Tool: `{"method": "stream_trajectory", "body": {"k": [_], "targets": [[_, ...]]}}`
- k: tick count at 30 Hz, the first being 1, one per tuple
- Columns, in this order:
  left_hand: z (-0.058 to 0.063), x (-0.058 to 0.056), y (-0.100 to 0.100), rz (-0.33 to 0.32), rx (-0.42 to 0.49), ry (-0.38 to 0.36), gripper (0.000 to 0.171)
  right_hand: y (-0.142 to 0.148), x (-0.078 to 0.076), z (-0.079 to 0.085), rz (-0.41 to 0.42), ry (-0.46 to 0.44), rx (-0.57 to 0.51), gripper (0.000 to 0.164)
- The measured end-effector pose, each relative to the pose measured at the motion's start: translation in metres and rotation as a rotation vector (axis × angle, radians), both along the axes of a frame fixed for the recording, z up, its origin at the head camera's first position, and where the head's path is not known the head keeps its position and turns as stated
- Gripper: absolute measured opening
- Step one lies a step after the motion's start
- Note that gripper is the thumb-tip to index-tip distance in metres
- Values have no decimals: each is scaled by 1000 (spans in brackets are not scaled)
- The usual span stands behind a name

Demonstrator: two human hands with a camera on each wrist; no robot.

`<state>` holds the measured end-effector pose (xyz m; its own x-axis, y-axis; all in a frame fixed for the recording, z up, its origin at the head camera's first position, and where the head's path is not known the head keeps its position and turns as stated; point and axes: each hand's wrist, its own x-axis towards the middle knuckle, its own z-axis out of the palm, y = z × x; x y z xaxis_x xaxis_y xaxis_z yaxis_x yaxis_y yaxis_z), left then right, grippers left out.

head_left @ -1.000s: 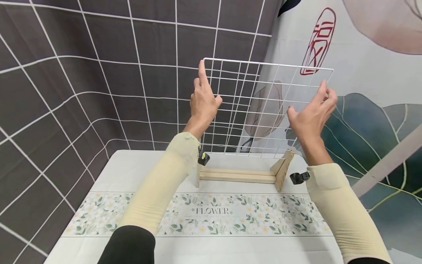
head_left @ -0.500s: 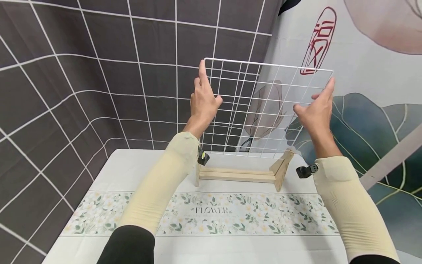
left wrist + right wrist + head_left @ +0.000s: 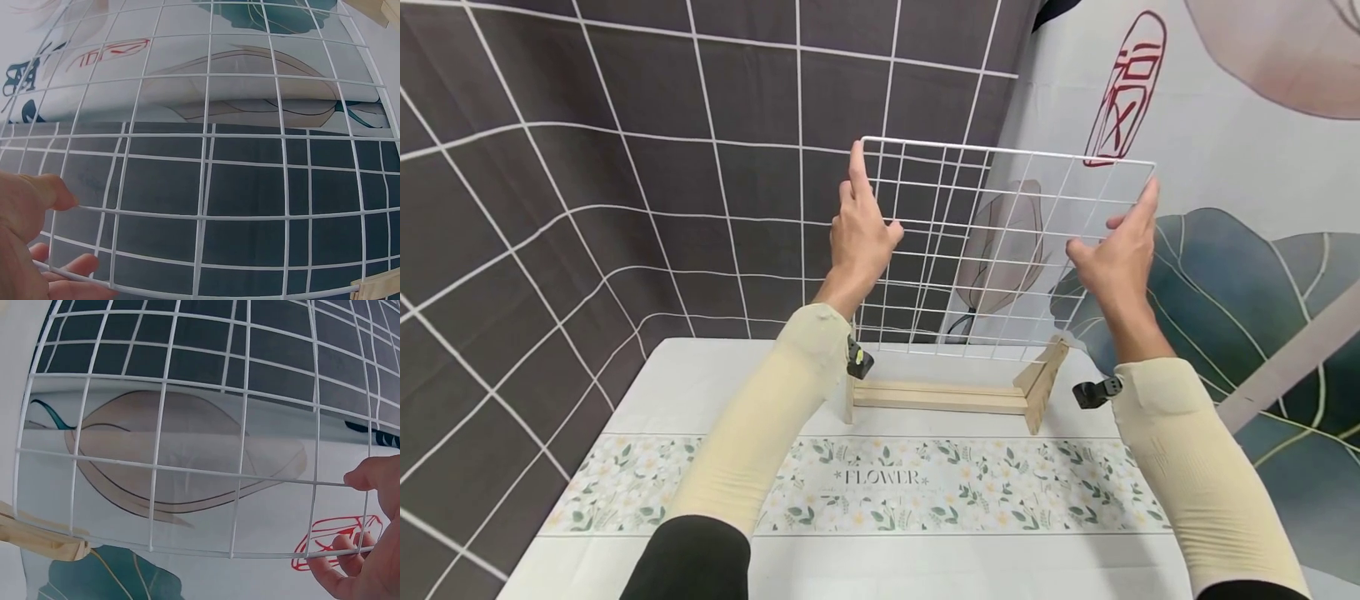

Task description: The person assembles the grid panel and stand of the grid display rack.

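Observation:
A white wire grid panel (image 3: 973, 237) stands upright, leaning slightly back, over a pale wooden stand (image 3: 940, 398). Its lower side corners sit at the stand's end pieces, as the wooden end piece (image 3: 375, 286) in the left wrist view shows. My left hand (image 3: 859, 229) holds the panel's left edge, index finger stretched up toward the top corner. Its thumb is in front and the other fingers reach round the edge wire. On the opposite edge, my right hand (image 3: 1122, 250) grips with the thumb (image 3: 369, 474) in front and fingers curled behind the wire.
The stand rests on a white table (image 3: 692, 383) with a printed flower band (image 3: 880, 487). Behind hangs a dark cloth with white grid lines (image 3: 737, 183). At the right is a light painted cloth (image 3: 1075, 108), with a pale slanting bar (image 3: 1285, 367) before it.
My right hand has moved outward and turned, from the panel's front near the upper right corner to its right edge. The panel's top has dropped very slightly. My left hand keeps its hold.

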<state>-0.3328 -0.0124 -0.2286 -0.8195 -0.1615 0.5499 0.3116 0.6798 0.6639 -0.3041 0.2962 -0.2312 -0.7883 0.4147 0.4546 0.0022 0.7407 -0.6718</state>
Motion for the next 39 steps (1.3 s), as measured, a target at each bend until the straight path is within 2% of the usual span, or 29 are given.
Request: {"method": "stream_trajectory", "body": {"k": [6,15,31,39], "targets": [[-7,1,-1,0,14,-26,120,1,-1,-7,8,-2,14,108],[-14,2,-2,2,14,-26,120,0,0,-14,-2,-1,15,109],[-25,3,-1,9,7,7,120,1,1,-24,7,13,-1,108],[-31,4,0,9,12,2,121,2,2,-29,20,-15,-17,108]]}}
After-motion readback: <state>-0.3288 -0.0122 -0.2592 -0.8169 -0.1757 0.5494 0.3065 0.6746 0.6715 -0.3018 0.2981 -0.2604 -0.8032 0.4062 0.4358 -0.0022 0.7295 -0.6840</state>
